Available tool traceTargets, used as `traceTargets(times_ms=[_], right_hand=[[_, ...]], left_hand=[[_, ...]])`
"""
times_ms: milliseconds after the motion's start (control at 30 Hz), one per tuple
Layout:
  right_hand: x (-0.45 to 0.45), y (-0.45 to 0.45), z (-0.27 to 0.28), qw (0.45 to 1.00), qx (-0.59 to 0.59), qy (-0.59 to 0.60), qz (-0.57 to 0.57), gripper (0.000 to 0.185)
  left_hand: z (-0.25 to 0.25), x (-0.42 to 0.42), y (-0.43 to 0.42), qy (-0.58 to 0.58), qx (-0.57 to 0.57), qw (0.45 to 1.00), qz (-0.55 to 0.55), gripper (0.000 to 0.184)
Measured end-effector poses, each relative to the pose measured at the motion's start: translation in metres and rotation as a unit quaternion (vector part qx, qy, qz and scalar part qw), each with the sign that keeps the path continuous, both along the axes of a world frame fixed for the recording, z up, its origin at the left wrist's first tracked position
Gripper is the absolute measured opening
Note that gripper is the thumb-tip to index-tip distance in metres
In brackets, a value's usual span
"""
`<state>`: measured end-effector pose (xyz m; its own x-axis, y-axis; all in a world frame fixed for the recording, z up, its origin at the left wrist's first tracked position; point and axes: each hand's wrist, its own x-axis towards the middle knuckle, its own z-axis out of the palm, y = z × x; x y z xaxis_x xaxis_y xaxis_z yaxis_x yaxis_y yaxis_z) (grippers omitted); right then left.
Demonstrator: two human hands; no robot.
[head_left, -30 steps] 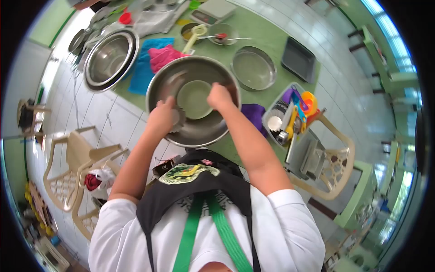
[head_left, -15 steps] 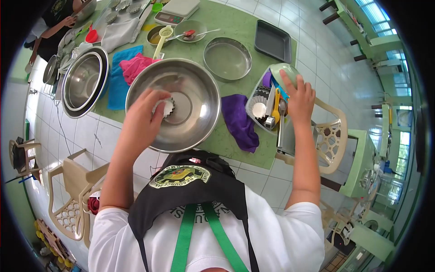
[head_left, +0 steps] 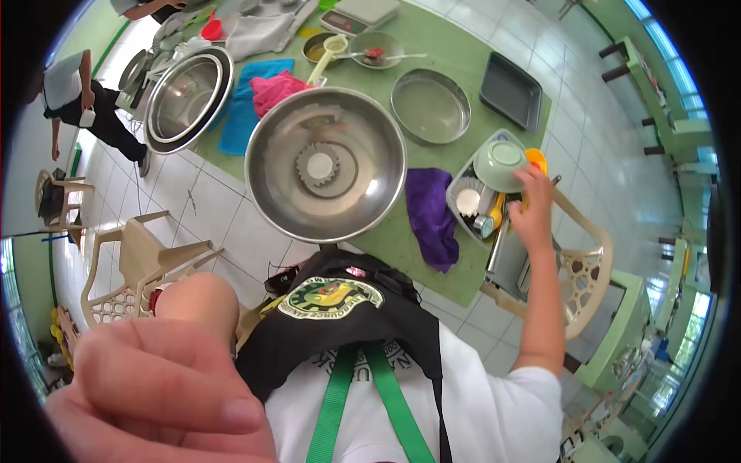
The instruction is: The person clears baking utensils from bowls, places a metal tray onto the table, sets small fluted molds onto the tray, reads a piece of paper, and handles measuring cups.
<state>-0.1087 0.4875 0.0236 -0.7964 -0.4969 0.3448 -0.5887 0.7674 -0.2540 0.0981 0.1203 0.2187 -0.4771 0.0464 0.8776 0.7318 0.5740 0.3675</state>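
The left hand [head_left: 162, 386] is very big at the near left, high above the floor, with its fingers curled in together and the thumb against them. The right hand [head_left: 534, 208] is over on the right, with its thumb and fingers apart, at the edge of a pale green bowl [head_left: 502, 160]. I cannot tell if it touches the bowl. The green bowl sits upside down on top of the things in a tub [head_left: 450, 202], at the right side of the green worktop [head_left: 451, 50]. A white paper cup [head_left: 468, 202] and a yellow spoon [head_left: 495, 210] show in the tub, on the near side of the bowl. Left of the tub lies a purple cloth [head_left: 432, 212]. Left of that is a big steel bowl [head_left: 374, 139], and a small tin with wavy edges [head_left: 319, 167] sits inside it. A round pan [head_left: 432, 108] and a dark tray [head_left: 511, 91] are farther back. A person [head_left: 69, 92] stands at the far left.
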Motion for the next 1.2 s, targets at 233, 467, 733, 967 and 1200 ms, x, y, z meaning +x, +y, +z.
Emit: traceTargets(times_ms=[233,467,733,967,1200], right_hand=[[0.042,0.107,-0.119,0.767,-0.360,-0.378,-0.373,0.036],[0.011,0.074,-0.108,0.764,-0.336,-0.488,-0.254,0.045],[0.017,0.100,-0.111,0.770,-0.368,-0.454,-0.255,0.059],[0.001,0.082,-0.032,0.752,-0.361,-0.478,-0.275,0.056],[-0.083,0.032,0.021,0.778,-0.356,-0.462,-0.232,0.056]], left_hand=[[0.022,0.001,0.020,0.065,0.011,0.996,0.055,0.031],[-0.072,-0.046,0.000,-0.205,0.062,0.949,0.231,0.027],[-0.191,-0.014,-0.051,-0.398,0.043,0.821,0.407,0.038],[-0.244,0.005,-0.075,-0.575,0.067,0.675,0.457,0.071],[-0.245,-0.005,-0.057,-0.456,-0.086,0.751,0.470,0.068]])
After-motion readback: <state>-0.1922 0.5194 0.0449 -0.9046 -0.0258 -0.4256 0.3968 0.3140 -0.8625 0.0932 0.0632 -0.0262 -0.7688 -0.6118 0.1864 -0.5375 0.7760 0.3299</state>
